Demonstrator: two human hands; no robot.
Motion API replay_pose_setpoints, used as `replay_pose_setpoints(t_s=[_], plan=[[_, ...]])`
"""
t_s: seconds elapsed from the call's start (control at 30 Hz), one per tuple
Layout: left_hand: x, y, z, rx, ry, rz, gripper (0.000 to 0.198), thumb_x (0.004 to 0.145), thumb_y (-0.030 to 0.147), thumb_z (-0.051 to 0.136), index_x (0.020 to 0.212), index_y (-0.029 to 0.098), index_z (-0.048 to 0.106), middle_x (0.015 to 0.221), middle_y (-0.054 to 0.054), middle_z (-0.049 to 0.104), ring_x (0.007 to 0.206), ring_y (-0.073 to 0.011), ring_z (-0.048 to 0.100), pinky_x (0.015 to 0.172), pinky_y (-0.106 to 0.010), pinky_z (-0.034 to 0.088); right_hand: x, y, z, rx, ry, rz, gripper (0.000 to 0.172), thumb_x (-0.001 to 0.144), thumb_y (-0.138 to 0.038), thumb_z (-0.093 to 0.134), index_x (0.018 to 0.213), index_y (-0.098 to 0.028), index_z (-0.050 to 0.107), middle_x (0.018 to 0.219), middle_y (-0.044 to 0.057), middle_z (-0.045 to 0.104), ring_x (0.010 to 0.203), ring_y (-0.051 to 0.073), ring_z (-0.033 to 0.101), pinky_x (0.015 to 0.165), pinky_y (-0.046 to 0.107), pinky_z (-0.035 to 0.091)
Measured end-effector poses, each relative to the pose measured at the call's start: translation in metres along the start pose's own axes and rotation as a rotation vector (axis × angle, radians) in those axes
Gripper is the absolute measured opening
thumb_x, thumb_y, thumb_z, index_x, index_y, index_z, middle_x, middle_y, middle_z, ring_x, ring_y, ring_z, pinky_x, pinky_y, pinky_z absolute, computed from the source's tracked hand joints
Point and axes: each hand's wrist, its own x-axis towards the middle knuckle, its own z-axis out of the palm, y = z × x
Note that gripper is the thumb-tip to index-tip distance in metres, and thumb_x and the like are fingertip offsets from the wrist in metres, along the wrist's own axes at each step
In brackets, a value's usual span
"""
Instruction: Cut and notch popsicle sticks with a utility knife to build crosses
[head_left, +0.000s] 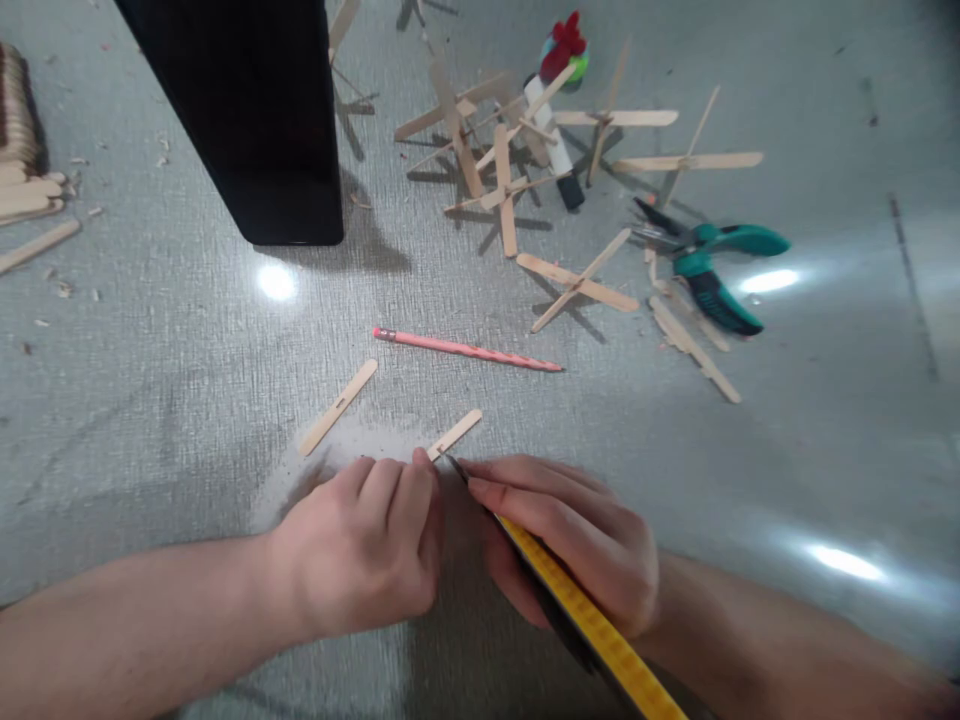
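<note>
My left hand is closed on a wooden craft stick, whose far end sticks out past the fingers. A small notch shows near the middle of that stick. In my right hand is a yellow and black utility knife, its blade tip close beside the notch; whether it touches the wood I cannot tell. Another craft stick, with a small slot at its middle, lies to the left. Beyond both hands rests a pink pencil with an eraser end.
A tall black object stands at upper left. Crossed craft sticks and a white marker lie farther back. To the right are green-handled pliers beside split stick pieces. More sticks sit at far left.
</note>
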Motion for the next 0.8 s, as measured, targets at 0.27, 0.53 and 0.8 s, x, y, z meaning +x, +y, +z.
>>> replay_pose_setpoints(t_s=[0.27,0.53,0.8], plan=[[0.006,-0.035,-0.006,-0.259,-0.093,-0.092,0.018,0.097,0.013,0.049,0.091,0.011,0.067,0.074,-0.004,0.062,0.062,-0.0173,0.055,0.051,-0.031,0.047,0.004,0.012,-0.024,-0.005,0.018,0.003,0.031,0.073,-0.017,0.054,0.1,-0.019,0.069,0.108,0.012,0.063,0.093,0.025,0.064,0.077,0.044,0.058],[0.01,-0.05,-0.006,-0.399,-0.084,-0.137,0.016,0.097,0.011,0.049,0.095,0.014,0.065,0.083,-0.005,0.068,0.076,-0.0167,0.06,0.067,-0.03,0.052,0.01,0.022,-0.022,0.273,-0.134,0.05,0.048,0.082,-0.023,0.05,0.127,-0.017,0.063,0.125,0.014,0.067,0.114,0.03,0.066,0.093,0.047,0.056],[0.01,-0.051,-0.005,-0.497,-0.082,-0.139,0.009,0.096,0.021,0.061,0.099,0.015,0.067,0.089,-0.005,0.071,0.08,-0.0175,0.064,0.073,-0.032,0.053,0.012,0.019,-0.023,0.357,-0.157,0.057,0.051,0.082,-0.019,0.05,0.132,-0.015,0.06,0.123,0.015,0.068,0.111,0.029,0.066,0.091,0.047,0.056]])
